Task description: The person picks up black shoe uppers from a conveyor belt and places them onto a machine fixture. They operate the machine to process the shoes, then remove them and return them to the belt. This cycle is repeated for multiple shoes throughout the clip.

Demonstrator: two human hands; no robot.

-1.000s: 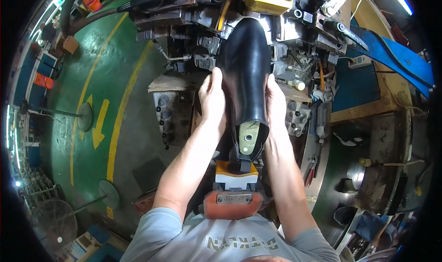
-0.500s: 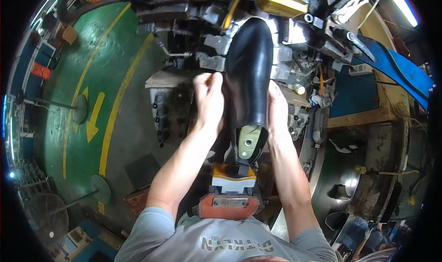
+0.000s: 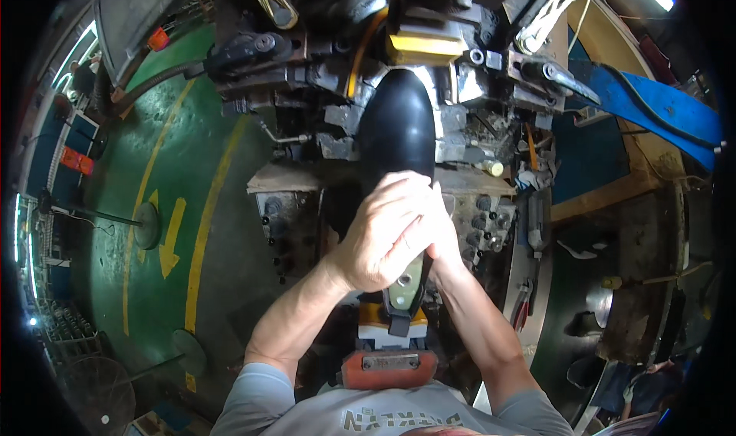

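A black leather shoe upper (image 3: 396, 122) is stretched over a pale green last (image 3: 402, 293), toe pointing away from me. Its toe end lies among the metal jaws of a machine (image 3: 337, 145). My left hand (image 3: 387, 233) is closed over the top of the upper behind the instep. On the right side, my right hand (image 3: 443, 233) grips the same part, its fingers partly hidden behind the left. The heel end of the last sits over a yellow and white support block (image 3: 376, 325) near my body.
A red-orange machine pad (image 3: 389, 370) stands close to my waist. Knob panels (image 3: 280, 225) flank the work below the jaws. A yellow block (image 3: 425, 49) sits beyond the toe. Pliers (image 3: 524, 304) lie on the right ledge, and a blue arm (image 3: 659, 110) extends farther right.
My left hand has come from beside the upper onto its top, closing there with the right hand. The upper's heel end now lies lower in view, nearer the support block.
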